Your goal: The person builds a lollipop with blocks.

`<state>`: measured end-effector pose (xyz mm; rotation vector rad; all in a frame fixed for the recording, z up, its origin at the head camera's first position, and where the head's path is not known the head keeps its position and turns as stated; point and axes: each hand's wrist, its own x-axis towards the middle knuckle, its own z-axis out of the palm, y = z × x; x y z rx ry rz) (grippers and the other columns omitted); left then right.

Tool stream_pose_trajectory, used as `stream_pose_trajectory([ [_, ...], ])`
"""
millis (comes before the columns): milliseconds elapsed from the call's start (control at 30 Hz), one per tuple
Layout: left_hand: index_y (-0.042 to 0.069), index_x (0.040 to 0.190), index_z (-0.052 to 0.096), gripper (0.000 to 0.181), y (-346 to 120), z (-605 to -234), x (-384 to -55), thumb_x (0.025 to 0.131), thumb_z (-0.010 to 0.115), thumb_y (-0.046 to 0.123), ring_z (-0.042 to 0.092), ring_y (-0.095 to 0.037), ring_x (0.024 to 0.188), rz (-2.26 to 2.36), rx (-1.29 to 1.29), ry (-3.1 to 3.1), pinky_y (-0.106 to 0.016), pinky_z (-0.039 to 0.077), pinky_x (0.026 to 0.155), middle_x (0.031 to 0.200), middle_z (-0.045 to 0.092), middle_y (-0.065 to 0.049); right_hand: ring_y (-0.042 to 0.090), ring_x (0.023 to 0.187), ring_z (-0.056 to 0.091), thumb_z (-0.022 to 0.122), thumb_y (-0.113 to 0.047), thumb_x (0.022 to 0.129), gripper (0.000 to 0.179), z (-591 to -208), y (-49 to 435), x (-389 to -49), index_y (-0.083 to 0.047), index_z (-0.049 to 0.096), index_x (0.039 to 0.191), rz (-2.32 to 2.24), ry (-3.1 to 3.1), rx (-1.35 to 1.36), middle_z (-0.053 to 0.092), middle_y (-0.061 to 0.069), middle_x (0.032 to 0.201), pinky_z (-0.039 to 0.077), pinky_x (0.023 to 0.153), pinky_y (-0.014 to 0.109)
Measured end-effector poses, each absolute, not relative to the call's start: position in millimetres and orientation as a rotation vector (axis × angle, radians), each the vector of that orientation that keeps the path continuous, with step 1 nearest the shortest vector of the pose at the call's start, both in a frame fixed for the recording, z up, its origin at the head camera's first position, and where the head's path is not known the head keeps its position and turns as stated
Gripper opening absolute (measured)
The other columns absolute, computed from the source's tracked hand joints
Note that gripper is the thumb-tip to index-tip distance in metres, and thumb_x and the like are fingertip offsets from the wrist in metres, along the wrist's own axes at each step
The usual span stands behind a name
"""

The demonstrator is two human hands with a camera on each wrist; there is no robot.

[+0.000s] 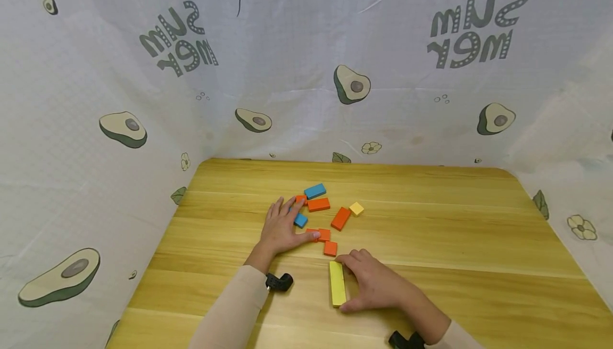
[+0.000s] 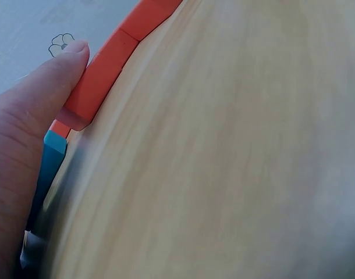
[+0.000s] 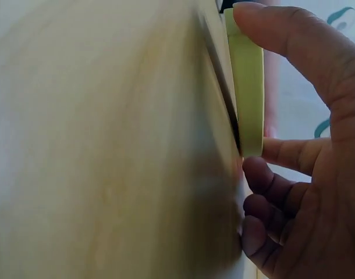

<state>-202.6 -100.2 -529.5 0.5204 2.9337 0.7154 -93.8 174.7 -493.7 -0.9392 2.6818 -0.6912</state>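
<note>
My right hand (image 1: 378,283) grips a long yellow block (image 1: 337,285) by its two ends, thumb at the near end and fingers at the far end. The right wrist view shows this yellow block (image 3: 248,93) between thumb and index finger, low over the wood. My left hand (image 1: 279,230) lies spread over the blocks on the left. Its thumb overlaps a small orange block (image 1: 324,235), and a blue block (image 1: 300,221) shows between thumb and fingers. In the left wrist view the thumb (image 2: 43,87) is against an orange block (image 2: 102,81). The left fingertips are at another orange block (image 1: 301,199), partly hidden.
Beyond the hands lie a blue block (image 1: 315,191), an orange block (image 1: 319,205), a tilted orange block (image 1: 341,218) and a small yellow block (image 1: 356,209). A small orange block (image 1: 330,248) lies just beyond the long yellow one. A patterned cloth (image 1: 297,72) hangs behind the wooden table (image 1: 455,221).
</note>
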Motion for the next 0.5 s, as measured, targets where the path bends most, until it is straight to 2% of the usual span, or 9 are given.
stream_pose_trajectory([
  [200,0.026,0.168,0.029,0.102,-99.3,-528.9,-201.8,0.087,0.065,0.076,0.013,-0.040,0.163,0.718,0.523,2.928,-0.059,0.007,0.131,0.174,0.027,-0.006,0.011,0.102,0.046,0.087,-0.066,0.073,0.097,-494.0,172.0,-94.9,-0.008,0.055,0.144,-0.679,2.703,-0.919,0.056,-0.006,0.116,0.050,0.088,0.033],
  [500,0.026,0.168,0.029,0.103,-99.7,-527.4,-202.0,0.086,0.065,0.077,0.013,-0.040,0.163,0.705,0.514,2.935,-0.058,0.008,0.131,0.174,0.027,-0.007,0.015,0.104,0.052,0.083,-0.078,0.069,0.104,-497.4,168.1,-94.5,-0.009,0.055,0.141,-0.629,2.788,-0.946,0.059,-0.002,0.118,0.053,0.093,0.040],
])
